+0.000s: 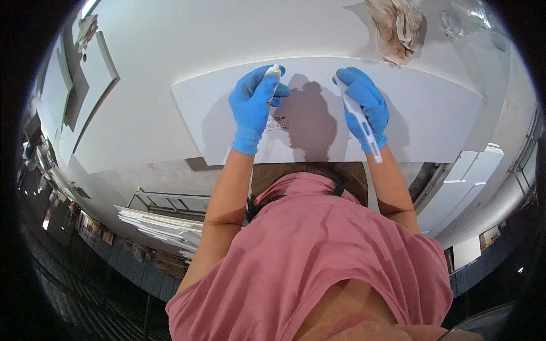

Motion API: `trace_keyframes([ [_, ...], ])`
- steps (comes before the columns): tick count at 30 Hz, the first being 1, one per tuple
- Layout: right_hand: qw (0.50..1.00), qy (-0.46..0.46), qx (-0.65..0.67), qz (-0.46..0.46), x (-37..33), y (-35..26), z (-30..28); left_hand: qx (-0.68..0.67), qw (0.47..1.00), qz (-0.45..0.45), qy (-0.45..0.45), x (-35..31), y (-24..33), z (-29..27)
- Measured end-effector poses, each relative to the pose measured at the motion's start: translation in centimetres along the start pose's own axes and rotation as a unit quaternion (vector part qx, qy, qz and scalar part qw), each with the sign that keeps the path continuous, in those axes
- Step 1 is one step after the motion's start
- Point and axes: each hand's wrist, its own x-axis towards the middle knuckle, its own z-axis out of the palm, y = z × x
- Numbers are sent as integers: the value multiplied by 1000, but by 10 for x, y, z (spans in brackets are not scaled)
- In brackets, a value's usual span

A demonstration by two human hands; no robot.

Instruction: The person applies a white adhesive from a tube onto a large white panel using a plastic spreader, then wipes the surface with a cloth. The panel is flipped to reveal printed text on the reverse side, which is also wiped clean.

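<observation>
Both hands wear blue gloves and are raised over a white panel [432, 125]. My left hand [249, 108] is closed around a small white object [274, 70], perhaps a tube or a wad; most of it is hidden by the fingers. Along the palm of my right hand [368, 102] lies a slim white plastic handle [362, 120] with a long slot, the fingers curled round it. Its lower end sticks out past the wrist. A small printed mark [278, 123] shows on the panel beside my left hand.
Crumpled, brown-stained paper [398, 28] and clear plastic wrap [472, 23] lie at the far right of the white table [216, 28]. More white panels [94, 85] rest at the left. Stacked boards [162, 224] stand below left, and white boards [466, 176] lean at the right.
</observation>
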Motion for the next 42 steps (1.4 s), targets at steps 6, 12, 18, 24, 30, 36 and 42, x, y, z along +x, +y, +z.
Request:
trace_keyframes([
  [6,972,-98,-205,-54,-7,-1,-3,6,999,33,-17,3,-14,-1],
  [12,965,-131,-210,-85,-6,-1,1,0,999,44,-19,5,-16,-2],
  [18,953,-130,-252,-105,-15,9,4,7,996,74,-39,6,-23,-9],
  [24,951,-127,-260,-105,-13,8,5,3,998,43,-44,5,-16,-10],
  [30,947,-138,-272,-100,-14,7,6,7,997,63,-53,6,-20,-12],
  [36,946,-138,-275,-104,-17,9,6,2,998,37,-48,6,-15,-11],
  [42,951,-140,-255,-106,-12,3,5,3,999,24,-40,7,-13,-11],
])
